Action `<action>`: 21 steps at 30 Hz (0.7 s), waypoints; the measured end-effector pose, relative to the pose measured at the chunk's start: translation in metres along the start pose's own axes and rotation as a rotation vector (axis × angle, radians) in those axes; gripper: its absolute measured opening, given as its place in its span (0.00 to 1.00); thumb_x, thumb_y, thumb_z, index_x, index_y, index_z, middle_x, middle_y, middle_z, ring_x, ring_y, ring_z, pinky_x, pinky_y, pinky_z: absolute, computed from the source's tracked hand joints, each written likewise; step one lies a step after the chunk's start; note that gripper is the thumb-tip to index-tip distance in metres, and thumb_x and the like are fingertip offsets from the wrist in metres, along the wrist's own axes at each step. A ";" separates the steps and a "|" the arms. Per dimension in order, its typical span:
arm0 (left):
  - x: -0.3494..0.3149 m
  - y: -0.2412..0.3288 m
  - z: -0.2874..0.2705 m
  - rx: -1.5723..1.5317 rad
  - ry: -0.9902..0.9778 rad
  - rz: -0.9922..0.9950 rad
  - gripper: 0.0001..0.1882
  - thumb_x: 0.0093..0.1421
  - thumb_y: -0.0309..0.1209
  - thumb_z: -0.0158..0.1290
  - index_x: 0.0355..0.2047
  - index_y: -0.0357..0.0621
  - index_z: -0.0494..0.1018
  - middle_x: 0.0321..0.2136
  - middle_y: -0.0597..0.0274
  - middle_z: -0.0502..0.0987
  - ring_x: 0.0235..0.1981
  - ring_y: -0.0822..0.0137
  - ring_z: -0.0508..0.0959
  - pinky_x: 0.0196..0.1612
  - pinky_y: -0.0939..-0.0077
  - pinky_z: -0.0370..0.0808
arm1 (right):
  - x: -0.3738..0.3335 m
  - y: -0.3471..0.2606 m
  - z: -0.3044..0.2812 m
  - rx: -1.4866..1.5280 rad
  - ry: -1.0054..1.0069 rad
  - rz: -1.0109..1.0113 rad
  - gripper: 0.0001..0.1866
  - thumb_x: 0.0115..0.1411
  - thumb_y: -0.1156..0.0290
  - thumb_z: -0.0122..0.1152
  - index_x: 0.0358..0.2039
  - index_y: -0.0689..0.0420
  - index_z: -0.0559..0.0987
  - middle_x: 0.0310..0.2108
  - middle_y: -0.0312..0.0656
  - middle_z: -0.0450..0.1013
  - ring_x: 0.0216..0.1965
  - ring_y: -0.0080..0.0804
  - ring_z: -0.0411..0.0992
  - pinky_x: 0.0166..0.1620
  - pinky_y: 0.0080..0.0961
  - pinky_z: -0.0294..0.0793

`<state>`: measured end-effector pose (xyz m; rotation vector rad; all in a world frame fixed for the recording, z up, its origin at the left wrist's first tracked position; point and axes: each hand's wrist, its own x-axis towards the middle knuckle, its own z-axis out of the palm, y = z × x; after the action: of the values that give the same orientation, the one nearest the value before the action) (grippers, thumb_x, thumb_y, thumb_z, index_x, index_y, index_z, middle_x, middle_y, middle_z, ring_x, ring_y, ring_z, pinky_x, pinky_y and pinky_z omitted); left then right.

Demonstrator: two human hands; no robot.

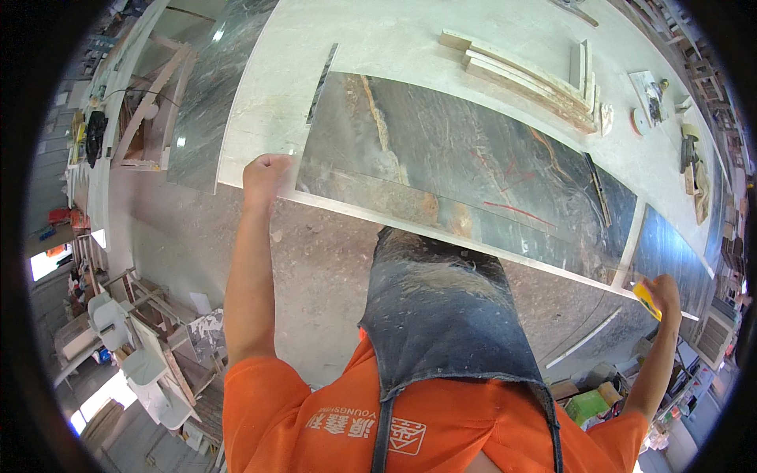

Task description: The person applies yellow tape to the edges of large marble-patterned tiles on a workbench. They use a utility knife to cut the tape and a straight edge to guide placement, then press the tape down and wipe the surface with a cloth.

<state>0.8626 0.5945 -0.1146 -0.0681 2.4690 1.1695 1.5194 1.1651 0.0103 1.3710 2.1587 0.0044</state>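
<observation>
A dark grey stone slab (465, 158) with tan veins and red marks lies on the pale worktable in front of me. A thin straight line crosses it near its front edge. My left hand (266, 175) is closed in a fist by the slab's left end; anything in its fingers is hidden. Far to the right, my right hand (666, 295) is closed around a small yellow tool (646, 301), partly covered by the fingers. That hand is at the front edge, near a gap between the slab and a second dark slab (667, 246).
Pale strips (528, 79) are stacked at the back of the worktable (394, 35). A thin dark bar (597, 189) lies on the slab's right part. Another dark slab (213, 94) stands at left. White chairs (146, 366) and a long pale strip (583, 337) are behind, lower down.
</observation>
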 end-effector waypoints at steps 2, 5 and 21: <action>0.005 -0.005 0.000 0.014 0.000 -0.003 0.11 0.59 0.32 0.62 0.35 0.36 0.83 0.29 0.63 0.82 0.28 0.73 0.78 0.34 0.74 0.75 | 0.006 0.007 0.012 -0.002 0.042 -0.018 0.33 0.54 0.43 0.70 0.18 0.68 0.79 0.18 0.63 0.70 0.21 0.58 0.74 0.28 0.49 0.69; 0.010 -0.017 0.004 -0.017 -0.022 0.023 0.11 0.59 0.33 0.63 0.37 0.36 0.83 0.28 0.66 0.81 0.29 0.74 0.76 0.33 0.76 0.73 | 0.014 0.011 0.021 -0.059 0.058 -0.049 0.34 0.55 0.42 0.70 0.17 0.67 0.79 0.17 0.62 0.70 0.20 0.55 0.73 0.28 0.49 0.68; 0.003 -0.010 0.017 -0.003 0.037 0.004 0.12 0.57 0.33 0.63 0.34 0.36 0.84 0.27 0.63 0.84 0.28 0.73 0.79 0.34 0.75 0.76 | 0.017 -0.013 0.021 -0.065 0.060 -0.003 0.32 0.54 0.42 0.67 0.20 0.66 0.82 0.24 0.63 0.76 0.30 0.61 0.78 0.36 0.52 0.75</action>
<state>0.8676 0.6006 -0.1328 -0.0863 2.5011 1.1834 1.5135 1.1663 -0.0192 1.3471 2.1897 0.1146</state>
